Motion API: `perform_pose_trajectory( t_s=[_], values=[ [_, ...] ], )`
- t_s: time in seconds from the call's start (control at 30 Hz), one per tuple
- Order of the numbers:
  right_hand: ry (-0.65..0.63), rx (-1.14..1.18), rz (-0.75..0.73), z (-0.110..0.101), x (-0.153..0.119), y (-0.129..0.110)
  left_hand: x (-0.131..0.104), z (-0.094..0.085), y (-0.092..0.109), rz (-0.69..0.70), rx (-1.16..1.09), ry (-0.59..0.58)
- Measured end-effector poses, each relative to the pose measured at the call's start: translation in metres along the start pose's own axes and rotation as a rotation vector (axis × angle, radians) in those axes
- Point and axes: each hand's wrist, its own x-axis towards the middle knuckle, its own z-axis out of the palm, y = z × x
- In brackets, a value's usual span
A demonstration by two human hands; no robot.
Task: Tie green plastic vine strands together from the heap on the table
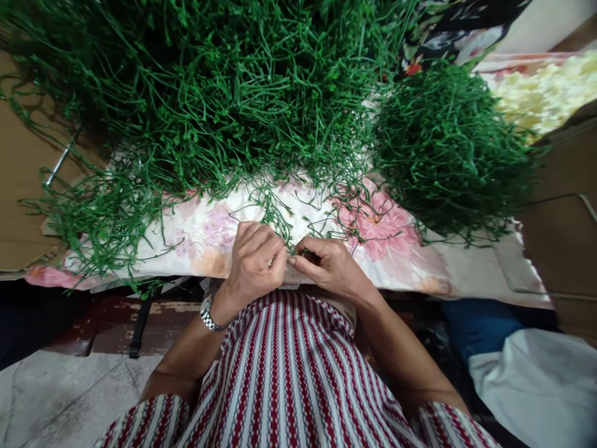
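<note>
Both hands meet at the near edge of a flowered cloth (196,249). My left hand (256,258), with a metal-banded watch (208,314) on its wrist, is closed around the lower ends of a thin green plastic stem (275,214), whose branches fan out beyond the fingers. My right hand (326,264) pinches with thumb and forefinger right beside it, at the base of the same stem. The fingers partly hide where the two grips meet. Loose green stems lie on the cloth just past the hands.
A large heap of green plastic stems (242,93) fills the back. A smaller pile (452,149) sits at the right, and a loose cluster (107,218) at the left. Pale yellow flowers (550,93) are at the far right. Cardboard (564,218) stands at the right edge.
</note>
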Motion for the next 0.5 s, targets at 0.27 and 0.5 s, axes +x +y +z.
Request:
perform_pose_trajectory(
  t_s=[0.27,0.5],
  values=[
    [0.051,-0.094,-0.154,0.002,-0.007,0.005,0.002,-0.007,-0.003,-0.069,-0.126,-0.066],
    [0.045,-0.3,-0.276,0.009,-0.004,0.006,0.007,-0.012,-0.001,-0.218,-0.309,-0.293]
  ],
)
